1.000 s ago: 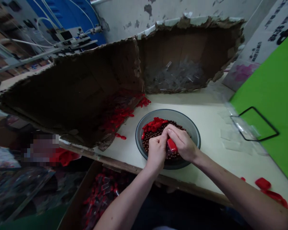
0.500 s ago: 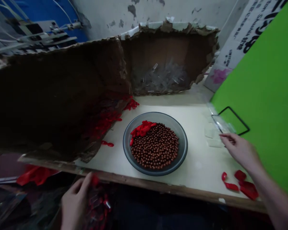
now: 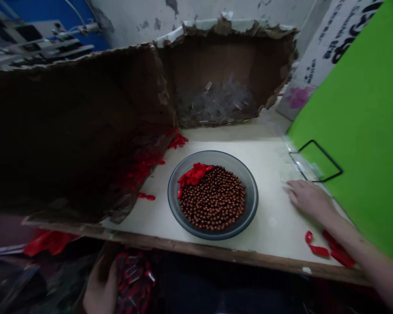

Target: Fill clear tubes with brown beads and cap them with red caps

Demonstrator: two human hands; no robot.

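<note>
My left hand (image 3: 100, 285) is low at the left, below the table's front edge, with thumb and fingers apart and nothing seen between them. Beside it lies a heap of red and clear small pieces (image 3: 134, 279). My right hand (image 3: 309, 200) rests on the white table at the right, its fingertips closed on the edge of a small clear plastic piece (image 3: 286, 186). In the middle stands a grey bowl (image 3: 253, 218) with brown round beads (image 3: 212, 200) and several red pieces (image 3: 194, 174) at its far left side.
A torn cardboard box (image 3: 160, 83) holds clear plastic pieces (image 3: 219, 102) at the back and red pieces (image 3: 137, 168) at the left. A green panel (image 3: 360, 131) with a black square outline (image 3: 337, 174) leans at the right. Red scraps (image 3: 317, 250) lie near the front right edge.
My left hand has moved down, and the red piece at its fingertips no longer shows. My right hand has moved left and flatter, down onto the clear pieces on the table.
</note>
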